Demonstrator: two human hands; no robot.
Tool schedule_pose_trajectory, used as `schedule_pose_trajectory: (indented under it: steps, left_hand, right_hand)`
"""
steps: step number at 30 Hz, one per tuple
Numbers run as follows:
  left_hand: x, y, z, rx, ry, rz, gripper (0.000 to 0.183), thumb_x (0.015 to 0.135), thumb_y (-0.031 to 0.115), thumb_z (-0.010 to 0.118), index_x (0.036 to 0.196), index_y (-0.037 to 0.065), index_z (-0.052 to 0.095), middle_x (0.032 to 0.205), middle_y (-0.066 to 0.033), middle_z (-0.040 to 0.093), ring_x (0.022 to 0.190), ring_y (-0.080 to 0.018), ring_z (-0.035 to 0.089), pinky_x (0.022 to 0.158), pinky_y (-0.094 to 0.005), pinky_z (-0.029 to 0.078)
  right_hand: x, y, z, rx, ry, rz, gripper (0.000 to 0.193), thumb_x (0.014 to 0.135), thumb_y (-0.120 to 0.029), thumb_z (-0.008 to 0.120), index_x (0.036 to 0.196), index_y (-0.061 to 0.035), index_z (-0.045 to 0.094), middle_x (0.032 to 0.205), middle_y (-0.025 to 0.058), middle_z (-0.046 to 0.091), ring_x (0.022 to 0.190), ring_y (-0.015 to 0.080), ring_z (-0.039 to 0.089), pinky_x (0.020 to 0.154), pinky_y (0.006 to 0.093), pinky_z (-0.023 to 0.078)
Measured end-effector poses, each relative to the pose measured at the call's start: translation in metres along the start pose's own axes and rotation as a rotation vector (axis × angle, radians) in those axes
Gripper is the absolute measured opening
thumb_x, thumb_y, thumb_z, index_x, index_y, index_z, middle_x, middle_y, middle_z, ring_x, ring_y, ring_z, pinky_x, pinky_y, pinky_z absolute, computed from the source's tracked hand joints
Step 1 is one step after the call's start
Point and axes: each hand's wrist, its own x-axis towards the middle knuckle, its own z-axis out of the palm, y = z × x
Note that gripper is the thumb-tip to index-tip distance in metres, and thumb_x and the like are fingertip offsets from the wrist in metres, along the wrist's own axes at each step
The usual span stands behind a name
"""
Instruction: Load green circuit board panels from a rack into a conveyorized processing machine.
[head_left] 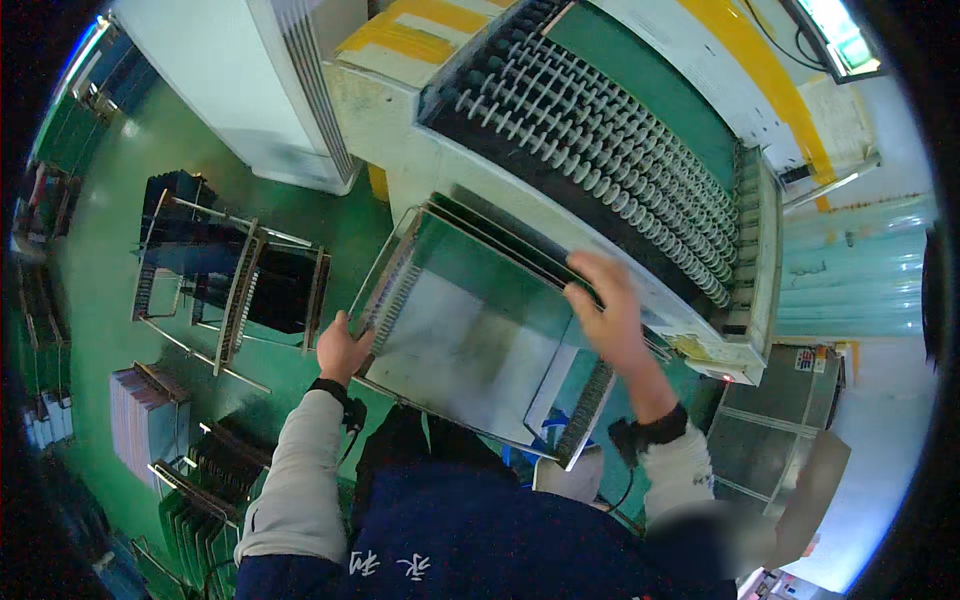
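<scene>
In front of me a metal rack (pixel 585 415) with comb-like slotted sides tilts beside a roller machine. Thin, dark, flat panels (pixel 500 238) stand in its slots along the far side. My left hand (pixel 343 352) is closed round the rack's left side, near the slotted bar. Over the panels' upper edge on the right is my right hand (pixel 608 310), its fingers stretched out and apart. Whether its fingertips touch a panel, I cannot tell.
The machine (pixel 600 170) with rows of white rollers stands just beyond the rack. Another rack with dark panels (pixel 240 270) sits on the green floor at left, above a stack of pale panels (pixel 150 415). A grey cabinet (pixel 765 430) is at right.
</scene>
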Motion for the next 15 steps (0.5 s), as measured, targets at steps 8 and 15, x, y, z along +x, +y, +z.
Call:
schedule_pose_trajectory:
  steps: [8,15]
  left_hand:
    - [-0.005,-0.002,-0.017,-0.14,-0.052,-0.06,0.056,0.074,0.044,0.072,0.111,0.005,0.057,0.092,-0.0187,0.068,0.088,-0.0387,0.065,0.075,-0.0483,0.052]
    - [-0.004,-0.012,-0.013,-0.181,-0.022,-0.036,0.049,0.073,0.04,0.074,0.101,0.004,0.055,0.087,-0.0213,0.065,0.086,-0.0408,0.064,0.074,-0.0514,0.05]
  right_hand:
    - [-0.064,-0.021,0.064,-0.338,-0.206,0.136,0.062,0.081,-0.019,0.067,0.137,-0.004,0.046,0.147,0.0173,0.04,0.133,0.036,0.039,0.111,0.0484,0.029]
    - [-0.087,-0.016,0.075,-0.337,-0.198,0.103,0.073,0.082,-0.012,0.065,0.147,-0.0024,0.034,0.156,0.0171,0.027,0.141,0.0366,0.029,0.114,0.0498,0.025]
